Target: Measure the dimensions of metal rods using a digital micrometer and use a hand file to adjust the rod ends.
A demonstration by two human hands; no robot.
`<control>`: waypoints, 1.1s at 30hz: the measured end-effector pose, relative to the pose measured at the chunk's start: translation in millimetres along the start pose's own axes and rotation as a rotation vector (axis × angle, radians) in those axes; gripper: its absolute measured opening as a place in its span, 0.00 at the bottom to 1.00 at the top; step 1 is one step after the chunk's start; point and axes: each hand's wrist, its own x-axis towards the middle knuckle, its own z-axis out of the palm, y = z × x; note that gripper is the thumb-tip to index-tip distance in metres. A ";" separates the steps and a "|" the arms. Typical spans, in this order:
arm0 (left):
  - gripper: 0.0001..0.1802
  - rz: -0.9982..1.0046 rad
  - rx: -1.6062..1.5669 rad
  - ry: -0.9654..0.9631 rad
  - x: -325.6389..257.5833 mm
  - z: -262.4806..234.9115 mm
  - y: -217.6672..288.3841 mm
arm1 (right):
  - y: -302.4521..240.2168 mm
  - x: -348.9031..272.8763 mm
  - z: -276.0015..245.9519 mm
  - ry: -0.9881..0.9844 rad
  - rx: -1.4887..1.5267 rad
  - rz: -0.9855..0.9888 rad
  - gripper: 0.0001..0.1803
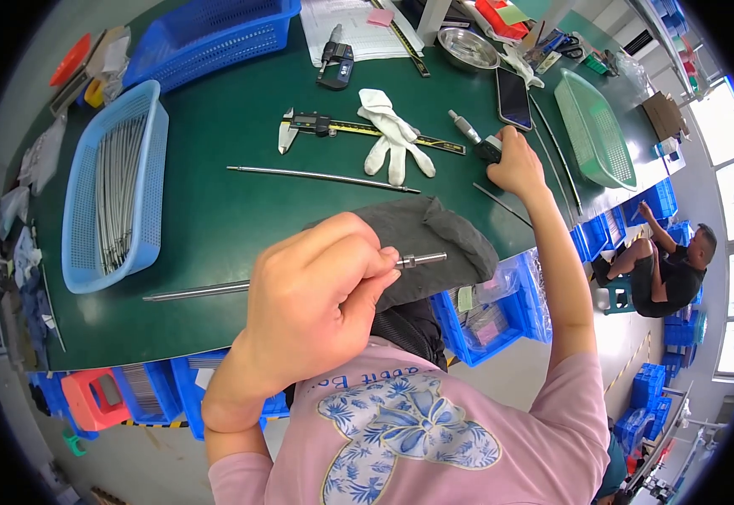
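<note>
1. Here, a dark green worktable [215, 210] fills most of the view, its edges bending with the wide lens; a pale grey floor shows below and to the right.
2. On the table's left sits a light blue basket [89, 252] of thin metal rods. A darker blue basket [215, 38] stands at the far edge.
3. Near the middle lie a caliper [325, 126], a white glove [392, 135] partly across it, and a loose long rod [316, 176].
4. A green mesh tray [594, 126] sits far right, a phone [513, 97] beside it.
5. Another person sits on the floor at right, among blue crates [653, 202].
6. My left hand [316, 299] is raised close to me, fingers pinched together on a thin metal rod [207, 290] that runs level, its machined tip poking out over a grey cloth [434, 240].
7. My right hand [518, 164] reaches far across the table, arm outstretched, fingers curled onto a small black gauge [486, 148].
</note>
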 end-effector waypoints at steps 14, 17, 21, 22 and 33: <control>0.11 0.119 0.109 0.050 -7.0 -5.6 2.7 | -14.7 3.6 1.2 0.015 0.238 0.178 0.23; 0.11 0.154 0.131 0.046 -7.2 -4.4 3.6 | -11.2 -5.0 -4.6 0.083 0.331 0.148 0.20; 0.09 0.184 0.157 0.104 -5.8 -1.1 3.4 | -24.7 -28.9 -33.4 0.030 1.001 0.105 0.17; 0.09 0.183 0.157 0.098 -5.5 -1.5 2.9 | -31.6 -36.3 -43.9 -0.047 1.173 0.081 0.18; 0.05 0.261 0.561 0.019 6.6 25.0 -1.0 | -95.2 -87.6 -84.1 0.287 1.087 -0.347 0.16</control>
